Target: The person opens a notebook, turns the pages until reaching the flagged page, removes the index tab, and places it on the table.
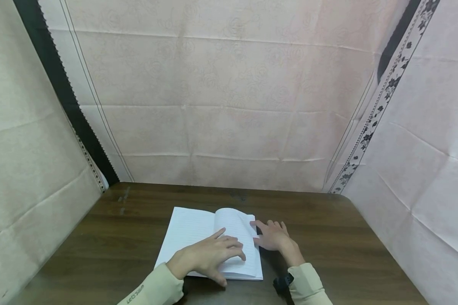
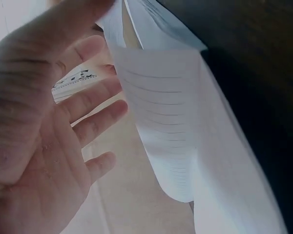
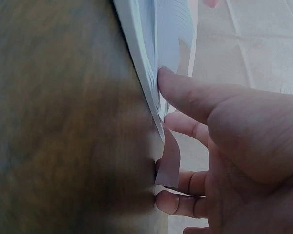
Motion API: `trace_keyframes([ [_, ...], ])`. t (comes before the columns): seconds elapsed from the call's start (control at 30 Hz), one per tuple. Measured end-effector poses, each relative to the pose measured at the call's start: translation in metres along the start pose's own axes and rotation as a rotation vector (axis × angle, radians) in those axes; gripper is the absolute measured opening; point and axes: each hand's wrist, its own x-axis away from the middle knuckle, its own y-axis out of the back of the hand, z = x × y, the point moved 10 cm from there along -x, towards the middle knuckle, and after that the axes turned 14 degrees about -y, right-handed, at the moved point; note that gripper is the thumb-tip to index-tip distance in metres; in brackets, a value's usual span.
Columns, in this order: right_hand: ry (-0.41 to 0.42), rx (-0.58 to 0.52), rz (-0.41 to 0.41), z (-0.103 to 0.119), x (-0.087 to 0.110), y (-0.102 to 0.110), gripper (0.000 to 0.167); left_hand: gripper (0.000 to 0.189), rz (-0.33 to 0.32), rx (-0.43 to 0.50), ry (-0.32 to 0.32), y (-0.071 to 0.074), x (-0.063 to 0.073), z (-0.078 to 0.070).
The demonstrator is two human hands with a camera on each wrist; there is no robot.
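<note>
An open notebook [image 1: 191, 226] with white lined pages lies on the table. One right-hand leaf [image 1: 230, 222] bulges up in a curve near the spine. Over the lower right page is my left hand [image 1: 213, 254], fingers spread and slightly bent, holding nothing. In the left wrist view, the left hand [image 2: 49, 131] is beside the raised lined leaf [image 2: 161, 117]. My right hand [image 1: 272, 235] is at the notebook's right edge, thumb and index finger apart. In the right wrist view, the right thumb [image 3: 178, 87] touches the page edges, and a page corner [image 3: 169, 163] hangs in front of the other fingers.
The brown wooden table [image 1: 110, 245] extends around the notebook. Pale cloth [image 1: 229, 106] hangs behind it and along both sides. A dark band [image 3: 124, 24] of shadow borders the notebook's edge. A black wrist device [image 1: 282, 283] sits at the right cuff.
</note>
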Motion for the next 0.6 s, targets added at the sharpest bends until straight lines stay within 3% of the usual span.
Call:
trace_keyframes([
  [0.2, -0.003, -0.006, 0.005, -0.002, -0.002, -0.003, 0.058, 0.07, -0.006, -0.07, -0.014, 0.005, 0.001, -0.003],
  [0.6, -0.021, -0.009, 0.021, -0.002, -0.002, -0.003, 0.06, 0.06, -0.051, -0.064, -0.083, 0.013, -0.002, -0.012],
])
